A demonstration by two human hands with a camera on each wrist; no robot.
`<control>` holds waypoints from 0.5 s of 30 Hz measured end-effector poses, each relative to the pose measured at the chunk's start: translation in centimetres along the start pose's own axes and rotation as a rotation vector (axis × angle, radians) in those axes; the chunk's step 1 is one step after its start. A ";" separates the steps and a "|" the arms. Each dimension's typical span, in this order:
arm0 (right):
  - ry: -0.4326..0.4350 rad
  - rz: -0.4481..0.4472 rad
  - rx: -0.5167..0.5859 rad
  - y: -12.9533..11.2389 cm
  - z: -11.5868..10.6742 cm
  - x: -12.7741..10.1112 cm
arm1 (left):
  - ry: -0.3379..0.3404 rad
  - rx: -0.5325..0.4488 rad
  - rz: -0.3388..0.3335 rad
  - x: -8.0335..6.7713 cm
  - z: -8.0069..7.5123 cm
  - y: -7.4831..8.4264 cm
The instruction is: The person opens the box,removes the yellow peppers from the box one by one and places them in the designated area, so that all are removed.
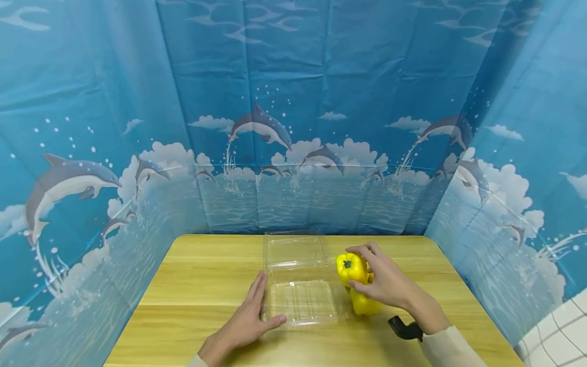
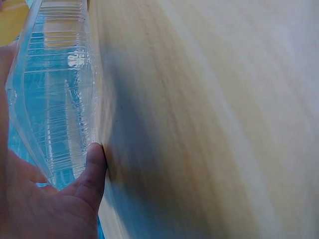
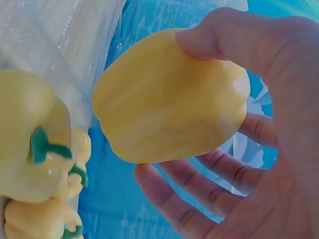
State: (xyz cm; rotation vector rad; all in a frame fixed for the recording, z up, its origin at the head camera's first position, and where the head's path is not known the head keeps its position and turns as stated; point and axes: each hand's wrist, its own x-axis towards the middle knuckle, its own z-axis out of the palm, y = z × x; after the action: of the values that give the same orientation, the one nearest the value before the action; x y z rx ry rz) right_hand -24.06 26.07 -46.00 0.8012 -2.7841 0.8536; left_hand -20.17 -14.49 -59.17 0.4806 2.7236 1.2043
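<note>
A clear plastic clamshell container [image 1: 302,300] lies with its lid [image 1: 295,251] folded back on the wooden table. My left hand [image 1: 247,316] rests against its left side, fingers straight, with the thumb at the near edge. In the left wrist view the thumb [image 2: 92,174] lies by the container's ribbed wall [image 2: 60,99]. Just right of the container, my right hand [image 1: 387,280] holds a yellow bell pepper [image 1: 350,268] between thumb and fingers. The right wrist view shows this pepper [image 3: 169,99] from its smooth side, clear of the other peppers.
Another yellow pepper [image 1: 365,304] sits under and in front of my right hand. Several yellow peppers [image 3: 25,119] with green stems appear at the left of the right wrist view. A blue dolphin-print curtain [image 1: 293,204] stands behind the table [image 1: 197,290]. A black mount [image 1: 404,329] sits at my right wrist.
</note>
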 end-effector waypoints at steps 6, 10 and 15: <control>0.015 0.010 0.003 0.5 -0.8 -0.4 | 0.004 0.003 -0.001 -0.1 -0.1 0.1; 0.023 0.015 -0.004 0.7 -1.2 -0.6 | 0.010 -0.008 0.003 -0.2 -0.3 0.3; 0.040 0.026 -0.030 1.0 -1.7 -1.0 | 0.007 -0.016 0.004 -0.3 -0.3 0.4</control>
State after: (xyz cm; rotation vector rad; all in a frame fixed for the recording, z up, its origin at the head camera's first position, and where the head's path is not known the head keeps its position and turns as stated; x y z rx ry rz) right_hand -23.82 28.17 -45.29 0.7376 -2.7715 0.8211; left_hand -19.85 -14.55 -58.74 0.4806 2.7184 1.2295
